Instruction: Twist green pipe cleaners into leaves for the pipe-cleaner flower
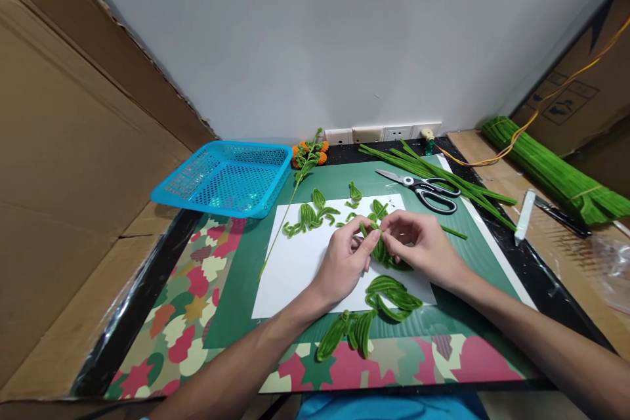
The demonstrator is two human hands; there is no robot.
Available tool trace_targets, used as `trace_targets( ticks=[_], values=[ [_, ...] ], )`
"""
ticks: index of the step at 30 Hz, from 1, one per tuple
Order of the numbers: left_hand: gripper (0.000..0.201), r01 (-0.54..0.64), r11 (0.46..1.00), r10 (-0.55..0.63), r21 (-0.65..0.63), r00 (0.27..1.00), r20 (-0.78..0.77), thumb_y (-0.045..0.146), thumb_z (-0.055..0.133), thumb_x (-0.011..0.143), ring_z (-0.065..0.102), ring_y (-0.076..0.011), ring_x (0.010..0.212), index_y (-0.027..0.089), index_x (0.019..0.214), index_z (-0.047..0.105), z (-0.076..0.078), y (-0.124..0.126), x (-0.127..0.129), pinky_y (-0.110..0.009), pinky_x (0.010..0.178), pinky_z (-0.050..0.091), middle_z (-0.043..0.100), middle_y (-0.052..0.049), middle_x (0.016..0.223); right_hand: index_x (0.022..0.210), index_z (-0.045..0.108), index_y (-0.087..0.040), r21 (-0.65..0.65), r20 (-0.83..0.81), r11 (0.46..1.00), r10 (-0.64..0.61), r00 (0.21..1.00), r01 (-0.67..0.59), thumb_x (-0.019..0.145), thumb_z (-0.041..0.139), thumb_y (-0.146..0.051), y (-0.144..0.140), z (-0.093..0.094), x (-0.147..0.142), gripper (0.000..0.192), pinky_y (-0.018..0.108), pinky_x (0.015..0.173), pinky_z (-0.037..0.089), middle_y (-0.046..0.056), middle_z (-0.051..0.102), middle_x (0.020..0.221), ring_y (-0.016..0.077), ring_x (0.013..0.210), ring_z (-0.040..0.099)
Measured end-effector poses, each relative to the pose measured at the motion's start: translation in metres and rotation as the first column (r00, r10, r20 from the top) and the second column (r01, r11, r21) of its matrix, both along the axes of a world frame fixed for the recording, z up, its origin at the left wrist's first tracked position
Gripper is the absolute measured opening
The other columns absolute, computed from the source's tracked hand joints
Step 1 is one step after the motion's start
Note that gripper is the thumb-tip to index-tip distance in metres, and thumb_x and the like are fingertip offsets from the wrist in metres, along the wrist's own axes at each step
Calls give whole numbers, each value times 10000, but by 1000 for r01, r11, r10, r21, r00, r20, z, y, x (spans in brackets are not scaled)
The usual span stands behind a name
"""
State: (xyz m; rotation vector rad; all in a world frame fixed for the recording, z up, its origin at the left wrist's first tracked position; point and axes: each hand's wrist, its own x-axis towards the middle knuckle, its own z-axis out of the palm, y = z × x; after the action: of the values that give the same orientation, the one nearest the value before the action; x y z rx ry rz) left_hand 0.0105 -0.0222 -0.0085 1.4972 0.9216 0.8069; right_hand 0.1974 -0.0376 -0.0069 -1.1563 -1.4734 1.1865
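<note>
My left hand (340, 264) and my right hand (424, 244) meet over the right part of a white sheet of paper (295, 275). Both pinch a green pipe-cleaner leaf (378, 251) between thumb and fingers; parts of it are hidden behind the fingertips. Just below them lies a larger leaf cluster (394, 295), with another cluster (361, 331) nearer the front edge. Several smaller leaves (309, 215) are spread along the sheet's far side, and a single leaf (355, 191) lies just beyond it.
Black-handled scissors (418, 187) and loose green pipe cleaners (457, 180) lie on the green mat (231, 315). At far left stands a blue basket (221, 207), beside an orange-flowered stem (308, 161). A thick pipe-cleaner bundle (551, 164) rests at right, near a cutter (561, 215).
</note>
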Motion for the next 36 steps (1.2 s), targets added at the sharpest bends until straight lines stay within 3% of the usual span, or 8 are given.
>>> trace_targets(
  ticks=[4,9,15,20,27,32,36],
  values=[
    [287,16,1000,-16,-19,1000,-21,466,621,1024,452,-86,432,186,961,610,1,1,0,-202,438,335,475,78,569,1050,703,-189,72,66,997,-6,998,1,922,688,-293,0,1,2,166,270,658,545,35,735,847,167,733,691],
    [290,19,998,-22,-52,999,-47,458,667,993,397,-71,411,185,920,604,0,3,0,-200,428,284,439,91,549,909,737,-182,79,100,997,-29,995,21,899,703,-307,-2,-1,4,130,284,627,560,44,761,776,184,678,711],
    [234,41,998,-45,-41,995,-94,411,617,1018,424,-69,428,183,973,636,1,2,1,-195,446,318,482,78,594,754,721,-164,39,68,997,-63,996,61,818,731,-281,-2,1,5,133,244,486,473,24,704,614,151,529,630],
    [242,34,998,-37,-49,997,-74,410,649,996,429,-69,393,172,953,646,1,3,2,-190,420,321,487,79,561,847,735,-163,5,67,999,-42,997,42,837,733,-304,0,-1,5,141,259,531,521,37,734,667,169,577,675],
    [269,28,996,-31,-89,999,-38,423,673,973,440,-78,360,162,907,671,4,3,3,-185,365,296,495,64,538,952,738,-201,127,200,991,4,980,-30,929,656,-268,0,3,9,108,246,567,528,16,755,748,164,648,706],
    [266,17,995,-25,-99,997,-74,407,676,959,438,-87,354,153,896,720,5,3,2,-199,370,301,501,55,512,828,748,-182,120,208,990,48,977,-74,896,669,-250,-1,3,14,124,243,549,502,24,754,705,152,595,672],
    [261,45,992,-53,-114,996,-73,418,683,948,514,-118,380,167,935,755,3,3,3,-216,389,362,567,34,541,717,707,-175,56,151,998,-25,988,17,803,714,-227,0,-1,12,101,227,487,433,-1,670,596,126,511,580]
  ],
)
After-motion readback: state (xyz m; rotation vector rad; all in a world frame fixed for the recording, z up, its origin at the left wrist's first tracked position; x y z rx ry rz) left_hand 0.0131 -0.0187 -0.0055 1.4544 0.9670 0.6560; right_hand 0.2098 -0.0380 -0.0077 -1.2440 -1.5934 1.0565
